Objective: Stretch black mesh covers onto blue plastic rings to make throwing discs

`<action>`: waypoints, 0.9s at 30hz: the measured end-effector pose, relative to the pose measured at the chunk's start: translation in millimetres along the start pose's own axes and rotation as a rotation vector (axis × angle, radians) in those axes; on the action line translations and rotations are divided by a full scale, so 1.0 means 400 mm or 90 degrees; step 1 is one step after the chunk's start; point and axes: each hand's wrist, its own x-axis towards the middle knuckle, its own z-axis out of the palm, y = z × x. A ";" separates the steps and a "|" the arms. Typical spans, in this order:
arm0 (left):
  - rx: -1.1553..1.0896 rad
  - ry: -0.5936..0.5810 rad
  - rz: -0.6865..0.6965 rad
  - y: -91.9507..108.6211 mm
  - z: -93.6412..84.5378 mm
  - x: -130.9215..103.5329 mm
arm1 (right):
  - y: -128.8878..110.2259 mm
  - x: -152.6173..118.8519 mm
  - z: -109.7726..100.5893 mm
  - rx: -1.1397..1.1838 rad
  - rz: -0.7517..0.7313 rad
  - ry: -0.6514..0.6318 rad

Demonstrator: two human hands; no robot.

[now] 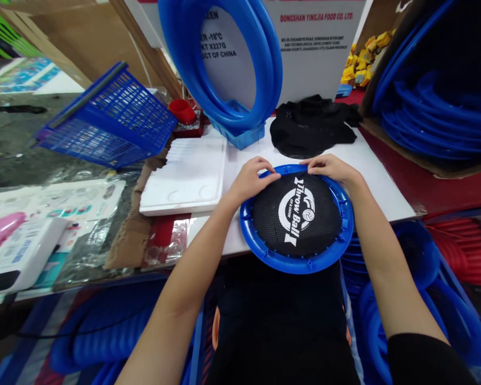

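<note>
A blue plastic ring (246, 227) lies at the front edge of the white work board, slightly overhanging it. Across its inside is a round black mesh net (266, 214) printed with white "Throw Ball" lettering. My left hand (254, 180) is at the ring's far left rim, thumb and fingers pinched on the net's edge. At the far right rim, my right hand (331, 167) has its thumb on the net's edge and its fingers curled over the rim. Small pegs show around the ring. Behind it lies a pile of black mesh nets (312, 126).
Several blue rings (270, 59) stand upright in a small blue basket (244, 136). Left of the ring are a white foam block (188, 176), a red cup (182, 111) and a tilted blue basket (112, 120). A carton at right holds blue rings (436, 123).
</note>
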 end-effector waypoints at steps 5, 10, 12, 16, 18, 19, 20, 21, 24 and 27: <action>0.149 -0.170 0.123 0.021 0.009 -0.014 | -0.054 -0.009 0.013 -0.082 -0.003 -0.042; 0.159 -0.182 0.063 0.029 0.000 -0.015 | -0.076 -0.004 0.051 -0.257 -0.031 -0.109; 0.116 -0.180 0.029 0.027 -0.008 -0.013 | -0.076 -0.002 0.060 -0.288 -0.038 -0.116; 0.047 -0.205 0.006 0.016 -0.021 -0.015 | -0.075 -0.002 0.063 -0.293 -0.053 -0.100; 0.064 -0.220 0.014 0.014 -0.022 -0.017 | -0.077 -0.002 0.063 -0.276 -0.063 -0.083; 0.069 -0.224 0.014 0.015 -0.022 -0.016 | -0.077 -0.002 0.063 -0.266 -0.066 -0.070; 0.063 -0.219 0.009 0.015 -0.023 -0.015 | -0.077 -0.002 0.063 -0.255 -0.066 -0.056; 0.046 -0.205 -0.003 0.016 -0.026 -0.013 | -0.076 -0.001 0.063 -0.244 -0.064 -0.041; -0.047 -0.151 -0.057 0.014 -0.039 -0.004 | -0.067 0.004 0.063 -0.208 -0.058 -0.003; -0.130 -0.126 -0.111 0.005 -0.048 0.002 | -0.052 0.011 0.064 -0.190 -0.055 0.023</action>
